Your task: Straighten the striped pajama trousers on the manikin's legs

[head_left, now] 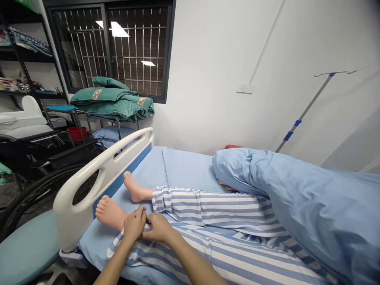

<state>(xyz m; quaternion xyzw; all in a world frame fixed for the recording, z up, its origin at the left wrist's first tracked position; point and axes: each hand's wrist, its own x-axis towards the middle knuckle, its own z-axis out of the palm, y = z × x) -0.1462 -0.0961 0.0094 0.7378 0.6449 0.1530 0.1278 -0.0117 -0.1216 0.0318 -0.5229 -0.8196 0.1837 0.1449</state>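
Two legs in blue-and-white striped pajama trousers (222, 208) lie on the bed, with smooth bare feet that look like a care manikin's. The near foot (109, 213) points up beside the footboard, and the far foot (135, 188) rests just beyond it. My left hand (135, 223) is closed at the near ankle, over the trouser cuff. Right beside it, my right hand (158, 227) has curled fingers on the same trouser leg, close to the cuff. The fingertips of both hands are partly hidden by the hands themselves.
A white footboard (86, 174) edges the bed at left. A bunched blue quilt (297, 198) covers the upper legs at right. Beyond the footboard are a wheelchair (53, 162) and folded green bedding (113, 101). An IV pole (308, 109) stands at the back right.
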